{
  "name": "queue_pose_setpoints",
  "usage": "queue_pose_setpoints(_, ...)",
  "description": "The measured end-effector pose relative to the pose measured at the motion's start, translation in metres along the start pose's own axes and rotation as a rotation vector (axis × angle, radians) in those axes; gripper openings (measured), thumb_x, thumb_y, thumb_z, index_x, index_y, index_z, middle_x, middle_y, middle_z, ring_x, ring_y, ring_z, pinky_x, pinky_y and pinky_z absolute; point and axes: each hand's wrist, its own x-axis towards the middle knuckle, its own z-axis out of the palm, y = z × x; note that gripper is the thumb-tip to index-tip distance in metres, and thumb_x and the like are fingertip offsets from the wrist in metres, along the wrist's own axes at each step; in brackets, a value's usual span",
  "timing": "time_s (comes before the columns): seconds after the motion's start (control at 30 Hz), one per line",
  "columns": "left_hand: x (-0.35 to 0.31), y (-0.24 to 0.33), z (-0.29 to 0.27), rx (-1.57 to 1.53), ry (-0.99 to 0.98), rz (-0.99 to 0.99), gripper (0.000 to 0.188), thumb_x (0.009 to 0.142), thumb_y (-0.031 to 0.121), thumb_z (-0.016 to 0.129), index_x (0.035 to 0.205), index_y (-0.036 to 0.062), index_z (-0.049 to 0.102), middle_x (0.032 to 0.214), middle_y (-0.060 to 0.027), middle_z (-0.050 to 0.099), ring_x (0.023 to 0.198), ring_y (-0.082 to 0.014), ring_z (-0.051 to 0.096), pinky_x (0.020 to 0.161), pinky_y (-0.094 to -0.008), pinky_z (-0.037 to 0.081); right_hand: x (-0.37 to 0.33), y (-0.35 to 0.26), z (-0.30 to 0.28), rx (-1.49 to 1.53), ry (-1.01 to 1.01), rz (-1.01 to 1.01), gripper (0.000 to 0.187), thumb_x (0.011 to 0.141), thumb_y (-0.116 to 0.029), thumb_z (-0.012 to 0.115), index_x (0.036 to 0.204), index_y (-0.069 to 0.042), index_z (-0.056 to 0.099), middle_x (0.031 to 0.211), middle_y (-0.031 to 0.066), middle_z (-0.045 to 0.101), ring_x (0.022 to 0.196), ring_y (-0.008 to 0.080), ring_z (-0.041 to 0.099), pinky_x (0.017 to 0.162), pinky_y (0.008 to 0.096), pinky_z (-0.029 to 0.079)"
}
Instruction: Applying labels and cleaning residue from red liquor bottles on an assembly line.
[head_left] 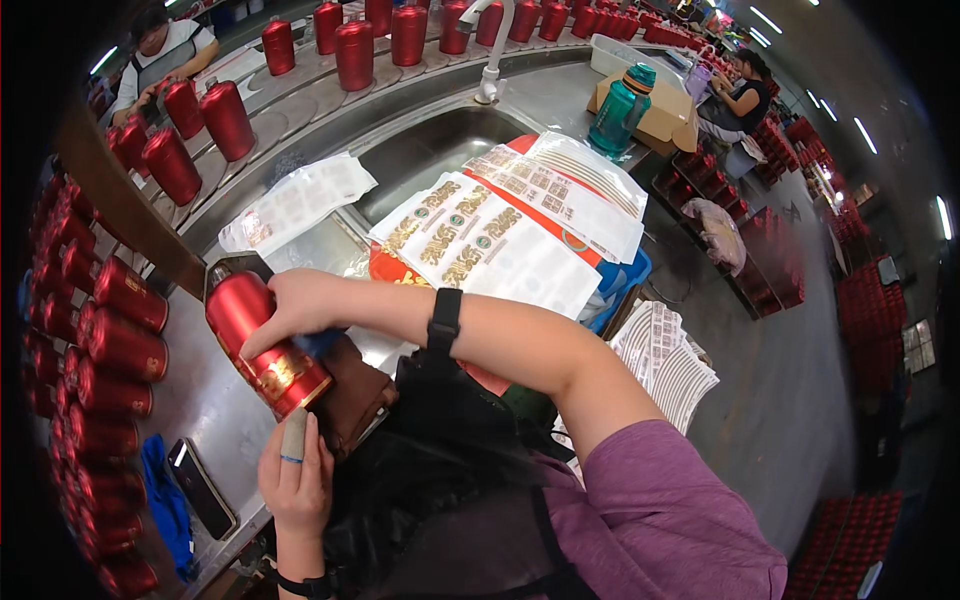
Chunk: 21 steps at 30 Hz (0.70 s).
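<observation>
A glossy red bottle (240, 305) with gold decoration near its base lies tilted in front of me, its neck pointing away to the upper left. My right hand (300, 308) reaches across and grips it around the side, thumb over the front. Just below the bottle's base is my left hand (295, 475), fingers pressed together. One of its fingers wears a tan finger cover (294, 435) and a blue band, and its tip is at the base's edge. Whatever those fingers may hold is hidden. A brown cloth (355, 390) lies beside the bottle.
Sheets of gold-printed labels (480, 235) lie beside a metal sink (430, 150). Red bottles (125, 345) crowd the left; others line the curved conveyor (300, 110). A phone (203, 488), blue cloth (168, 505) and teal water bottle (622, 112) are nearby. Two other people sit farther off.
</observation>
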Motion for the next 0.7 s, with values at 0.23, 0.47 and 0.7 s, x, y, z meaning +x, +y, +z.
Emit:
queue_pose_setpoints(0.23,0.005,0.006,0.001,0.006,0.022,0.001,0.033,0.083,-0.001,0.070,0.116,-0.0025,0.070,0.114,-0.0176,0.069,0.101,-0.0343,0.067,0.086,-0.0432,0.055,0.004,0.007,-0.031,0.093,-0.149,0.068,0.086,0.065,-0.041,0.091,0.128,0.007,0.057,0.110,0.0184,0.069,0.095,0.0236,0.070,0.083,0.0346,0.056)
queue_pose_setpoints(0.47,-0.002,0.003,-0.007,0.024,-0.002,-0.039,0.031,0.082,-0.001,0.071,0.113,-0.0028,0.071,0.112,-0.0162,0.069,0.101,-0.0330,0.067,0.083,-0.0410,0.057,-0.008,-0.023,0.019,-0.727,0.218,0.025,0.096,0.065,-0.065,0.082,0.121,0.010,0.060,0.113,0.0229,0.069,0.101,0.0309,0.069,0.088,0.0376,0.054)
queue_pose_setpoints(0.7,0.011,0.001,-0.006,-0.071,0.048,0.014,0.036,0.074,-0.001,0.073,0.110,-0.0031,0.071,0.110,-0.0144,0.068,0.101,-0.0302,0.068,0.083,-0.0387,0.059,-0.006,-0.001,-0.022,0.151,-0.084,0.098,0.065,0.079,-0.036,0.083,0.131,-0.005,0.058,0.082,-0.0004,0.061,0.065,0.0043,0.054,0.049,0.0230,0.038)
